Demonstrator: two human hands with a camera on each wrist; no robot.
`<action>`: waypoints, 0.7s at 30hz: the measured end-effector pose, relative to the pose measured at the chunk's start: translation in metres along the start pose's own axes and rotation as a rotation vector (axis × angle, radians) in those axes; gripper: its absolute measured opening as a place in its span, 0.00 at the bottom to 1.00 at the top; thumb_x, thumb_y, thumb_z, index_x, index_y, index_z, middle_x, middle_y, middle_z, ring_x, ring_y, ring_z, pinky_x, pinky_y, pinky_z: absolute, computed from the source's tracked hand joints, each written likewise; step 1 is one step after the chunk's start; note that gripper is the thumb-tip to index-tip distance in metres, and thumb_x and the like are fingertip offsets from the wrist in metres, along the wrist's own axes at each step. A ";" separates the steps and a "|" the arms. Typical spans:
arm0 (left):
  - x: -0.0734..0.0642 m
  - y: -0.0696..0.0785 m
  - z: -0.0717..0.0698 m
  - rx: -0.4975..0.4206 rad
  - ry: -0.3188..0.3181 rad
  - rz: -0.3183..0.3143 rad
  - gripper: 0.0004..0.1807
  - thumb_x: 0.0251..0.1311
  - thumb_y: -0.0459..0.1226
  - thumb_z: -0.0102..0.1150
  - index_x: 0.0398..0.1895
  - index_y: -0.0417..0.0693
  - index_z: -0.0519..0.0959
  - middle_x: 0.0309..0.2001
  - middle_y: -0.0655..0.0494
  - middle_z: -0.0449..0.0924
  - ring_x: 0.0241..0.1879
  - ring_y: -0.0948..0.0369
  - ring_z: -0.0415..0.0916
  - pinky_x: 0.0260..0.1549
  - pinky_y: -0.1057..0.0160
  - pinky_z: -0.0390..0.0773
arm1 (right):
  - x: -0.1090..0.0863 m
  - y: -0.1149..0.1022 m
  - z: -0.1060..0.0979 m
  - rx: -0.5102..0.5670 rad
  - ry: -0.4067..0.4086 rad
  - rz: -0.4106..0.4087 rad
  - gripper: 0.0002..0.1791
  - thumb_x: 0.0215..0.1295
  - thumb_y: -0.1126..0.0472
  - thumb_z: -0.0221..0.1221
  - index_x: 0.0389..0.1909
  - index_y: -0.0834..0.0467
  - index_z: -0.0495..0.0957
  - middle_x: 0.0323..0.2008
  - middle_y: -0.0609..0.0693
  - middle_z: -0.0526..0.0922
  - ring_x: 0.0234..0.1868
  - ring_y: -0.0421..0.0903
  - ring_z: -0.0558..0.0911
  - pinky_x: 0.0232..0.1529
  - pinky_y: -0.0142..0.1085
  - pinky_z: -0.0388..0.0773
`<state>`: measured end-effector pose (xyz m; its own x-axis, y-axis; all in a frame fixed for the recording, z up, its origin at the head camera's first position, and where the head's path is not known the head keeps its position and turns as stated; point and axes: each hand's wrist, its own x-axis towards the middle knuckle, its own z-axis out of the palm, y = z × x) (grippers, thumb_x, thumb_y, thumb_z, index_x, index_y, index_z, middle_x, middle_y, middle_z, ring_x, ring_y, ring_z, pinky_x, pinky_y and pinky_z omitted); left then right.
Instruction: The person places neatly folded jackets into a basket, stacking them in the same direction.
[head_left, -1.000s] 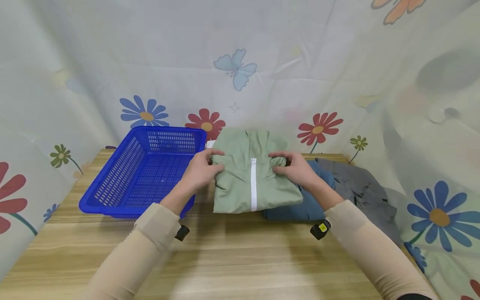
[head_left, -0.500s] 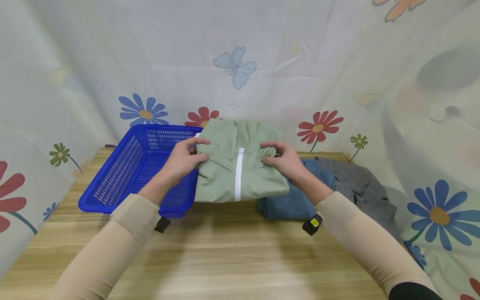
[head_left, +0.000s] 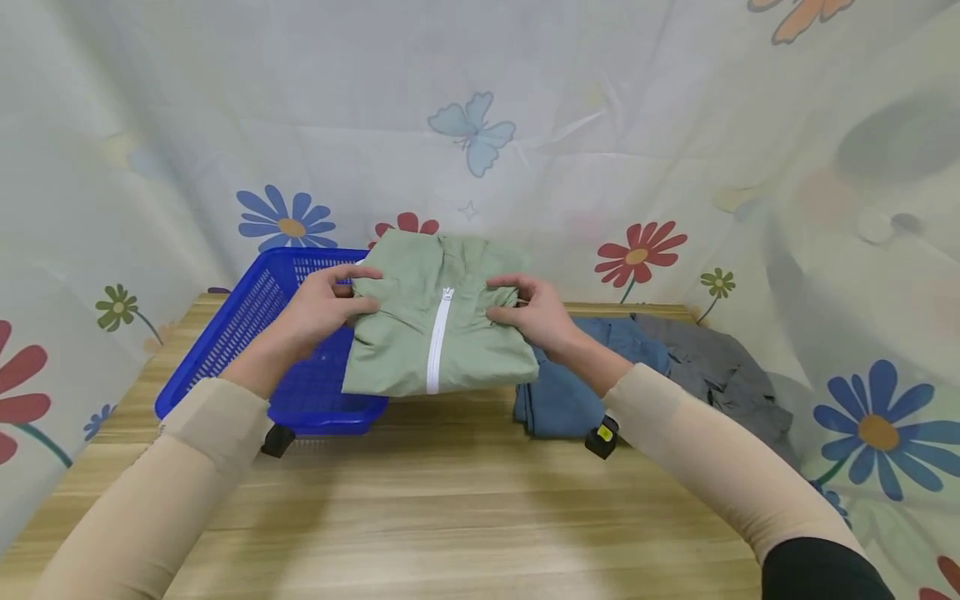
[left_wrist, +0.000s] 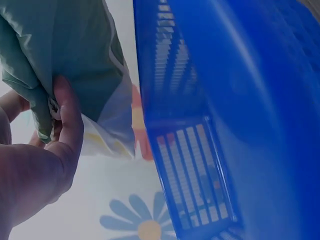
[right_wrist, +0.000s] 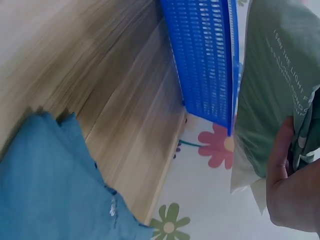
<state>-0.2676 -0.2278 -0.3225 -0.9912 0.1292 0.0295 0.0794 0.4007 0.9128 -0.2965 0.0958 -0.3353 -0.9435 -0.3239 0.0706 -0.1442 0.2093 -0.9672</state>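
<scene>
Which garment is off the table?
The green garment with the white zipper: left hand and right hand hold it up; the blue garment and gray garment lie on the table.

In the left wrist view, our left hand [left_wrist: 45,160] pinches the edge of a green garment [left_wrist: 75,45], its folds spreading above the grip. Right of the grip, apart from our fingers, we see a slotted blue basket [left_wrist: 250,125]; below it and the grip, a printed blue-petalled flower [left_wrist: 149,230].

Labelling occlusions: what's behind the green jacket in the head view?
The basket shows past the jacket at left, the red flower above it. Covered: the basket's back right corner, the flower's lower part. Anything else behind can't be seen.
</scene>
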 end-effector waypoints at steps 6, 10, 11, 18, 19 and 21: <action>-0.002 -0.008 -0.022 0.027 -0.009 -0.005 0.28 0.68 0.35 0.64 0.71 0.44 0.72 0.50 0.38 0.80 0.39 0.56 0.79 0.38 0.64 0.82 | 0.007 -0.004 0.019 -0.017 -0.022 -0.018 0.22 0.67 0.66 0.67 0.62 0.54 0.80 0.51 0.55 0.79 0.35 0.48 0.77 0.34 0.38 0.77; -0.002 -0.016 -0.035 0.032 -0.022 -0.005 0.29 0.69 0.35 0.64 0.73 0.44 0.71 0.48 0.40 0.82 0.39 0.58 0.80 0.38 0.63 0.83 | 0.012 -0.006 0.032 -0.015 -0.014 -0.024 0.22 0.68 0.65 0.67 0.61 0.53 0.81 0.52 0.54 0.79 0.35 0.47 0.78 0.32 0.38 0.77; -0.002 -0.018 -0.039 0.039 -0.021 -0.008 0.29 0.69 0.35 0.64 0.73 0.44 0.70 0.46 0.42 0.82 0.38 0.59 0.80 0.37 0.63 0.83 | 0.013 -0.007 0.036 -0.010 -0.012 -0.025 0.21 0.68 0.65 0.67 0.61 0.53 0.81 0.52 0.54 0.80 0.35 0.47 0.79 0.32 0.37 0.77; -0.002 -0.030 -0.064 0.055 -0.042 -0.026 0.31 0.70 0.35 0.64 0.74 0.43 0.68 0.41 0.49 0.82 0.35 0.60 0.78 0.35 0.63 0.81 | 0.023 -0.010 0.060 -0.010 -0.018 -0.045 0.21 0.68 0.66 0.67 0.60 0.55 0.80 0.48 0.54 0.79 0.30 0.46 0.78 0.29 0.38 0.78; -0.001 -0.031 -0.068 0.056 -0.043 -0.029 0.31 0.70 0.35 0.64 0.74 0.42 0.68 0.41 0.49 0.81 0.35 0.60 0.78 0.35 0.63 0.81 | 0.025 -0.011 0.063 -0.010 -0.019 -0.048 0.21 0.67 0.66 0.67 0.60 0.56 0.80 0.47 0.54 0.79 0.30 0.46 0.78 0.29 0.38 0.79; -0.001 -0.036 -0.076 0.065 -0.044 -0.031 0.30 0.70 0.36 0.65 0.73 0.43 0.69 0.41 0.49 0.80 0.36 0.60 0.77 0.35 0.63 0.81 | 0.029 -0.012 0.071 -0.007 -0.019 -0.058 0.21 0.67 0.67 0.67 0.60 0.57 0.80 0.45 0.55 0.79 0.29 0.45 0.79 0.29 0.38 0.80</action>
<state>-0.2772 -0.3110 -0.3241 -0.9878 0.1547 -0.0174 0.0569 0.4631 0.8845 -0.3009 0.0186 -0.3388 -0.9276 -0.3533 0.1216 -0.2005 0.1961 -0.9599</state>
